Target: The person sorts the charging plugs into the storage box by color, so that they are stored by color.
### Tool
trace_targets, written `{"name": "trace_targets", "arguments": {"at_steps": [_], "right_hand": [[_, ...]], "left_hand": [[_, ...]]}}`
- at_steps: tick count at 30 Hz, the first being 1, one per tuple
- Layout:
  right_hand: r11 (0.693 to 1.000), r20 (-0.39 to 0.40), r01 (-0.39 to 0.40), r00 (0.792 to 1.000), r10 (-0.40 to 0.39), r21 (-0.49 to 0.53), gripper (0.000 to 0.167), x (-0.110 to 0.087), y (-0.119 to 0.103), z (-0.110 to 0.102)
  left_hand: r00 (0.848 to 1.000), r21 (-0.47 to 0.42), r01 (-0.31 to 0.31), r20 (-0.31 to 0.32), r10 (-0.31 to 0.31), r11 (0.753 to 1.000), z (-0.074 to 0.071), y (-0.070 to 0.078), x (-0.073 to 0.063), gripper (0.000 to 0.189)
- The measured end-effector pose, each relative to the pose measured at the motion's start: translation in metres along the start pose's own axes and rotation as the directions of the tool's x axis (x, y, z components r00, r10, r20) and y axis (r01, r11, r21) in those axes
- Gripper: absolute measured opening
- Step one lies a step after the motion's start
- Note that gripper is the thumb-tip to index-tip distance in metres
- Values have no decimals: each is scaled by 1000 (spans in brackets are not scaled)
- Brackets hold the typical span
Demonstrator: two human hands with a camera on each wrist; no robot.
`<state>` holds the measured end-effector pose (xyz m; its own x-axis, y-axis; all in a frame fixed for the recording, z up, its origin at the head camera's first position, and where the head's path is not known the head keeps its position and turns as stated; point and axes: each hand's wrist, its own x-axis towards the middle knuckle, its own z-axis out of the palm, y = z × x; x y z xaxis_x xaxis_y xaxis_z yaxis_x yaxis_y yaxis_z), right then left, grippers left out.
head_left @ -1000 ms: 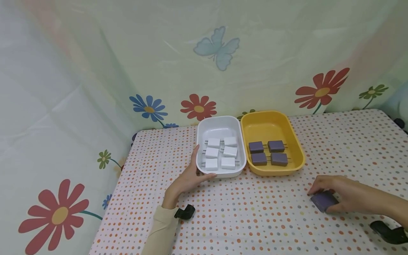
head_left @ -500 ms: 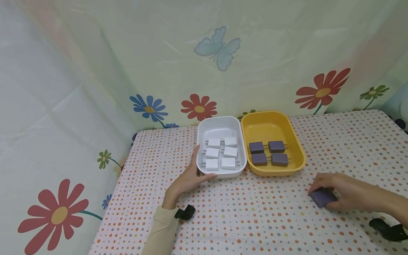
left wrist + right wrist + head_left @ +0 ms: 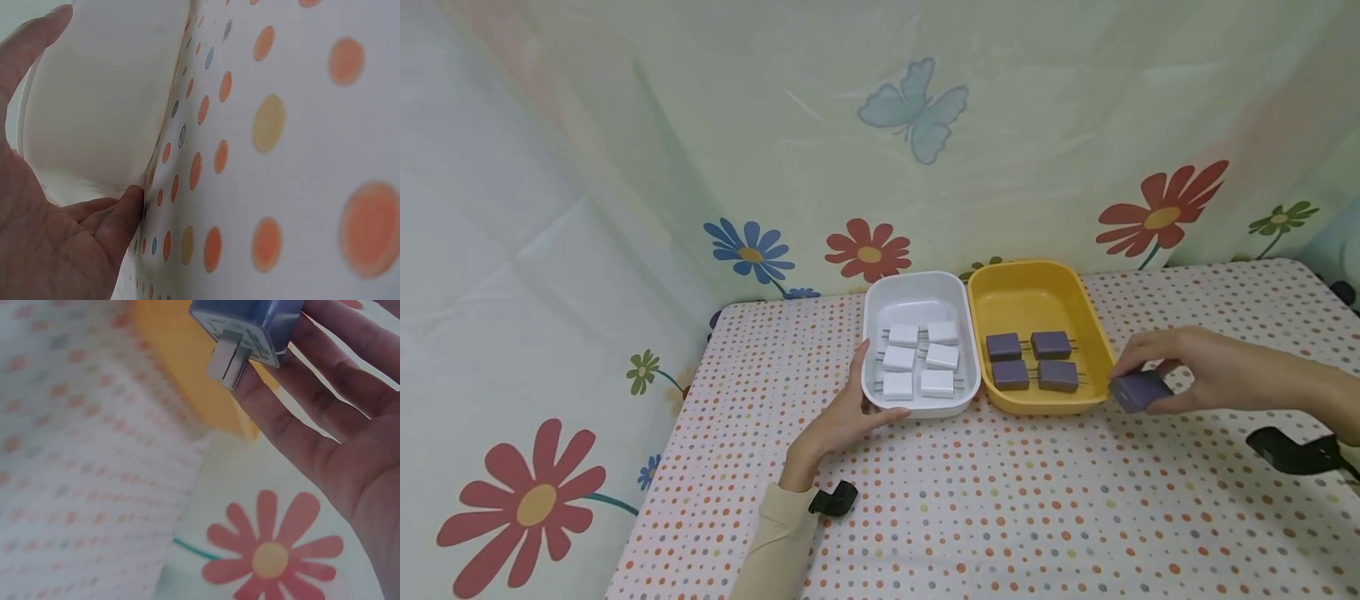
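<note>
In the head view my right hand (image 3: 1202, 371) pinches a purple plug-in charger (image 3: 1138, 390) in the air, at the right rim of the yellow tray (image 3: 1101, 333). Its two flat metal prongs (image 3: 229, 360) show in the right wrist view. Several like purple chargers (image 3: 1057, 376) lie inside that tray, in its near half. My left hand (image 3: 842, 414) rests against the near left corner of the white tray (image 3: 917, 287), thumb along the front and fingers along the side. White chargers (image 3: 898, 359), several in two columns, lie in the white tray.
Both trays stand side by side at the back of a table with a dotted cloth (image 3: 1000, 517). Behind them hangs a flowered curtain (image 3: 1037, 167). Black camera mounts sit on the left wrist (image 3: 835, 500) and right wrist (image 3: 1292, 452).
My right hand has lifted the purple charger from the near right of the table and carried it up and left to the yellow tray's edge. The left hand stays where it was.
</note>
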<state>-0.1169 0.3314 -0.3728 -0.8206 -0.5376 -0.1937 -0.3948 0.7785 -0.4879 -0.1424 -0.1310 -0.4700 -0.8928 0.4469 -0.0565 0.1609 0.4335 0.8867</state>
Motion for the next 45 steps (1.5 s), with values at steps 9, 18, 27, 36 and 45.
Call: {"name": "trace_targets", "arguments": {"at_steps": [9, 18, 27, 36, 45], "right_hand": [[995, -78, 88, 993, -85, 42, 44, 81, -16, -40], [996, -70, 68, 995, -73, -64, 39, 140, -16, -42], [999, 59, 3, 998, -1, -38, 33, 169, -1, -22], [997, 37, -50, 998, 53, -64, 32, 176, 5, -6], [993, 45, -77, 996, 81, -85, 32, 181, -1, -1]], "left_hand": [[1000, -3, -8, 10, 8, 1000, 2, 0, 1, 123], [1000, 10, -15, 23, 15, 1000, 4, 1, 3, 124], [1000, 15, -12, 18, 12, 1000, 4, 3, 3, 123], [1000, 18, -28, 12, 28, 999, 3, -1, 4, 123], [1000, 40, -8, 0, 8, 999, 0, -4, 3, 124]]}}
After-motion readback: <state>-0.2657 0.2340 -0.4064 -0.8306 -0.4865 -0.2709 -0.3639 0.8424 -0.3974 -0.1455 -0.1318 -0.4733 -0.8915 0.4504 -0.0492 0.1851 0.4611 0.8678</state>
